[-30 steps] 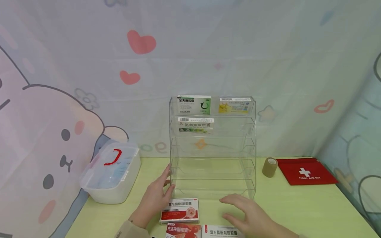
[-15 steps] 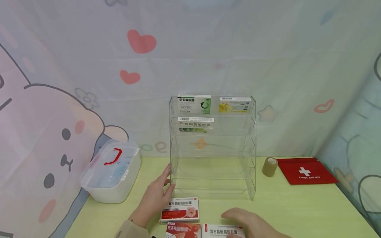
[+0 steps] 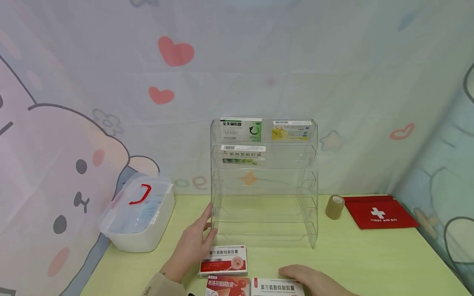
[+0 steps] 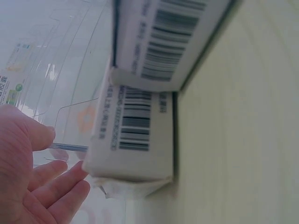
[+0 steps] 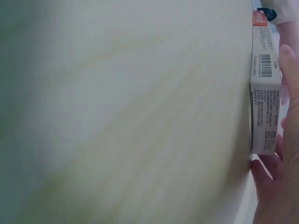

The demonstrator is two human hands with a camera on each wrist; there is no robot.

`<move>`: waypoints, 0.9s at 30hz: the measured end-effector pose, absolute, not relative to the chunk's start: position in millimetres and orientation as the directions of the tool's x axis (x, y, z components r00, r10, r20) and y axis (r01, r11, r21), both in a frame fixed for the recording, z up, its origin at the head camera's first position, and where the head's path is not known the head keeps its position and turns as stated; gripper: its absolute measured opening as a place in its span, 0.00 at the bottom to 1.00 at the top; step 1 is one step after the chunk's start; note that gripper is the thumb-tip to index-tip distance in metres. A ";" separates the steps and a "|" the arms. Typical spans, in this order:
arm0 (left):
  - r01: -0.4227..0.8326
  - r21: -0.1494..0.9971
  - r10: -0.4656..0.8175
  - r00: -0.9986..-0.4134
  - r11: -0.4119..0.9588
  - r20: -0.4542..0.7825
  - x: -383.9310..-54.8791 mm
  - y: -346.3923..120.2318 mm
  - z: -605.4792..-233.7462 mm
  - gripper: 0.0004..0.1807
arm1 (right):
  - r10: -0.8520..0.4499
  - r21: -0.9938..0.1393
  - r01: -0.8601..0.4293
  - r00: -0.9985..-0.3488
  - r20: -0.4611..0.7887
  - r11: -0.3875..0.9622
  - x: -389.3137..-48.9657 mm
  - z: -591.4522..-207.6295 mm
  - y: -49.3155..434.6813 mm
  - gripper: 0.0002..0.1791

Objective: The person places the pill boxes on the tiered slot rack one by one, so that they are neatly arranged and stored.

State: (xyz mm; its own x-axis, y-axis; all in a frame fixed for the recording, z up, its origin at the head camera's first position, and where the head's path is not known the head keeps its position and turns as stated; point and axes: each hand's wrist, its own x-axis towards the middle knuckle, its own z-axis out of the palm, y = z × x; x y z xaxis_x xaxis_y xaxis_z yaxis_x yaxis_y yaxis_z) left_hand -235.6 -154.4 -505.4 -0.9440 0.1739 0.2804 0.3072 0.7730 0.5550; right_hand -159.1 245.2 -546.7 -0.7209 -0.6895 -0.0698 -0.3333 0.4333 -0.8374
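A clear tiered display rack [image 3: 264, 209] stands mid-table. At its lower left side my left hand [image 3: 194, 240] holds the side panel between thumb and fingers, also seen in the left wrist view. A red-and-white medicine box [image 3: 224, 262] lies before the rack. Nearer me lie a red medicine box [image 3: 229, 285] and a white medicine box [image 3: 277, 287]. My right hand [image 3: 314, 279] arches over that white box's right end. In the right wrist view its fingers [image 5: 264, 175] reach down past one edge, with a slight gap at one fingertip; firm contact is unclear.
On the rack's top tier stand a green-and-white box [image 3: 241, 130] and a yellow-and-white box [image 3: 291, 130]; another box [image 3: 243, 155] sits one tier below. A lidded white container [image 3: 138, 213] is at left. A tan tape roll [image 3: 335, 207] and red first aid pouch [image 3: 381, 213] lie right.
My right hand has moved down towards me from before the rack to the white medicine box, and its thumb has dropped out of the head view. My left hand stays on the rack.
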 end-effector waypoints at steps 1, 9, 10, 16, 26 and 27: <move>0.308 0.556 0.175 -0.944 0.772 0.280 -235.5 -154.3 -505.3 0.48 | -0.687 -0.837 -0.329 -0.723 -0.074 0.437 -159.2 -548.4 245.9 0.39; 0.314 0.553 0.180 -0.942 0.771 0.284 -235.4 -153.7 -504.4 0.48 | -0.680 -0.797 -0.404 -0.733 -0.013 0.450 -156.8 -553.9 247.0 0.37; 0.314 0.553 0.180 -0.942 0.772 0.284 -235.4 -153.7 -504.3 0.48 | -0.681 -0.795 -0.410 -0.732 -0.004 0.447 -156.6 -553.4 246.8 0.37; 0.330 0.556 0.193 -0.937 0.763 0.291 -236.4 -155.2 -505.6 0.47 | -0.683 -0.804 -0.403 -0.730 -0.006 0.438 -155.3 -549.3 245.1 0.36; 0.332 0.557 0.194 -0.936 0.761 0.293 -236.7 -155.7 -505.4 0.46 | -0.645 -0.858 -0.288 -0.761 -0.064 0.425 -156.3 -538.4 247.5 0.32; 0.330 0.557 0.193 -0.937 0.762 0.291 -236.8 -155.7 -505.3 0.46 | -0.646 -0.868 -0.282 -0.761 -0.056 0.408 -157.3 -538.0 247.8 0.32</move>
State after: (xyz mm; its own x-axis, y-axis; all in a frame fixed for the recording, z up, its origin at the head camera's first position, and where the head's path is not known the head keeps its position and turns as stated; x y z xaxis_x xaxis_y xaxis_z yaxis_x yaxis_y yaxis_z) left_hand -236.8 -155.7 -505.3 -0.9369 0.1932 0.2915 0.3304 0.7619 0.5570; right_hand -157.3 247.8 -538.0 -0.7613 -0.6460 -0.0562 -0.2824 0.4083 -0.8681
